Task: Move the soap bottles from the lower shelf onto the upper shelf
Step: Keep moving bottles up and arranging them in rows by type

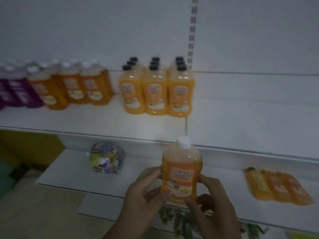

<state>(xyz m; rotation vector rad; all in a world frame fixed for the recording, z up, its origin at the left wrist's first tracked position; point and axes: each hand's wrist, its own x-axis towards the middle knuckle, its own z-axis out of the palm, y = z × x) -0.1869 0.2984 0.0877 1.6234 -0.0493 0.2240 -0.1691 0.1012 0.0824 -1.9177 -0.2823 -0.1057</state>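
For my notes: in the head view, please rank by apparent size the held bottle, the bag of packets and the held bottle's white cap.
1. held bottle, largest, though it is nearest the camera, so its true size against the bag is unsure.
2. bag of packets.
3. white cap, clearly smallest.

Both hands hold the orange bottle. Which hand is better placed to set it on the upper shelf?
Probably the right hand: it grips the bottle on the side nearer the bare stretch of upper shelf, right of the black-capped bottles. The left hand could let go.
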